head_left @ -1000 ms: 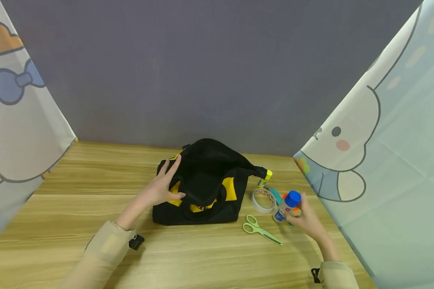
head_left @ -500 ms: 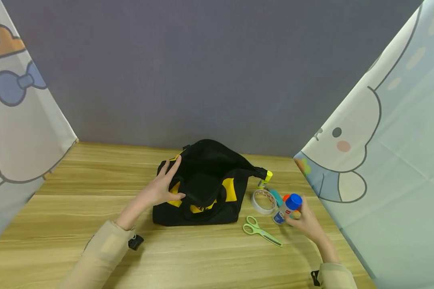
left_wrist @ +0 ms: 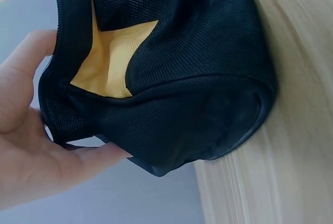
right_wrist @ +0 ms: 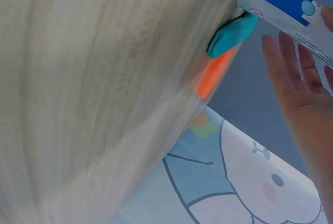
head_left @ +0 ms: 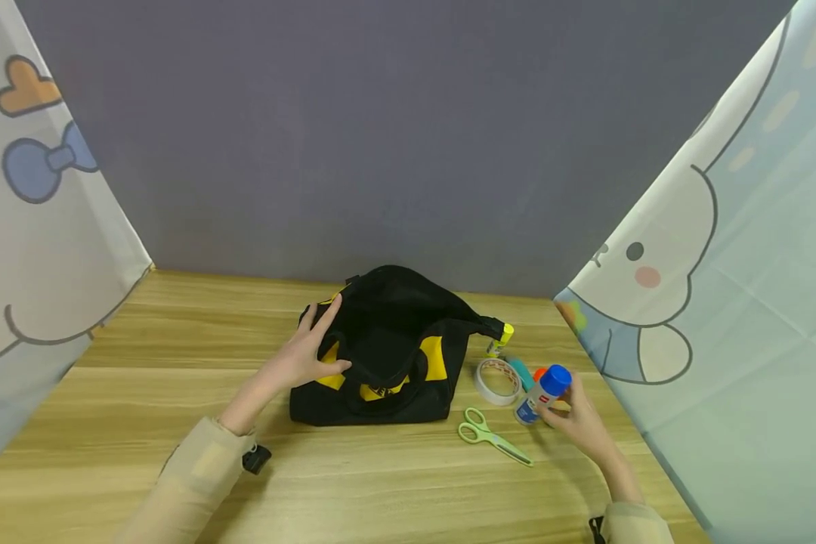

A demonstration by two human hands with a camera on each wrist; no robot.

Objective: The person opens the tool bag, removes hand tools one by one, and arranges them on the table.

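Observation:
My left hand (head_left: 306, 353) is at the mouth of a black and yellow fabric bag (head_left: 435, 359), thumb and fingers spread apart against its rim. In the left wrist view, the bag (left_wrist: 203, 73) fills the top, and the thumb lies straight along its edge. My right hand (head_left: 581, 419) grips a glue bottle (head_left: 542, 393) with a blue cap, its base low near the table and its cap leaning right. The right wrist view shows the white bottle (right_wrist: 283, 2) with a blue label, pinched by the thumb; part of the hand is cut off.
Light green scissors (head_left: 493, 436) lie left of the bottle. Behind it are a tape roll (head_left: 496, 381), a teal item (head_left: 520, 374) and an orange one (head_left: 539, 373). A yellow-capped tube (head_left: 499, 340) stands beside the bag. A grey wall (head_left: 353, 136) rises behind the wooden table (head_left: 353, 491).
The view has shifted slightly. The bottle's cap has dipped a little to the right in the right hand. The left hand stays at the bag's mouth.

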